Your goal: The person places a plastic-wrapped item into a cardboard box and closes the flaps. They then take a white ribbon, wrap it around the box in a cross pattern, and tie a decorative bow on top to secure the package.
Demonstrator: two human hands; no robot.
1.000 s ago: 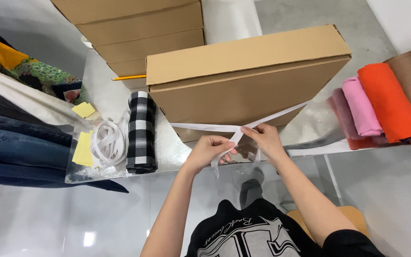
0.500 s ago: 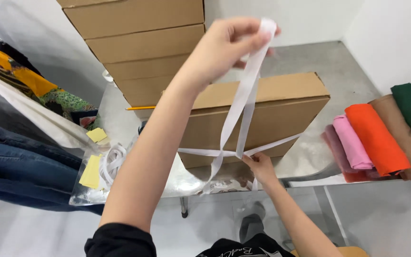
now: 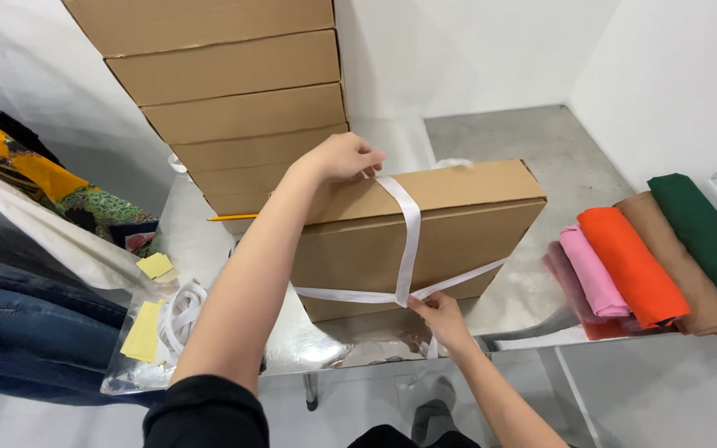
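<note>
A flat brown cardboard box (image 3: 458,224) lies on a shiny metal table (image 3: 209,241). A white ribbon (image 3: 408,241) wraps its front face and runs up over the top. My left hand (image 3: 343,158) rests on the box's top edge and grips the ribbon's upper end. My right hand (image 3: 440,317) pinches the ribbon at the crossing near the box's lower front edge.
A stack of several cardboard boxes (image 3: 234,91) stands behind. Rolled cloths in pink, orange, tan and green (image 3: 649,249) lie at the right. A clear bag with white cord and yellow notes (image 3: 155,332) lies at the left, beside jeans and patterned clothes (image 3: 35,332). A yellow pencil (image 3: 232,217) lies by the stack.
My left hand came down from high above the box and laid the ribbon flat over the top. My right hand stayed at the crossing.
</note>
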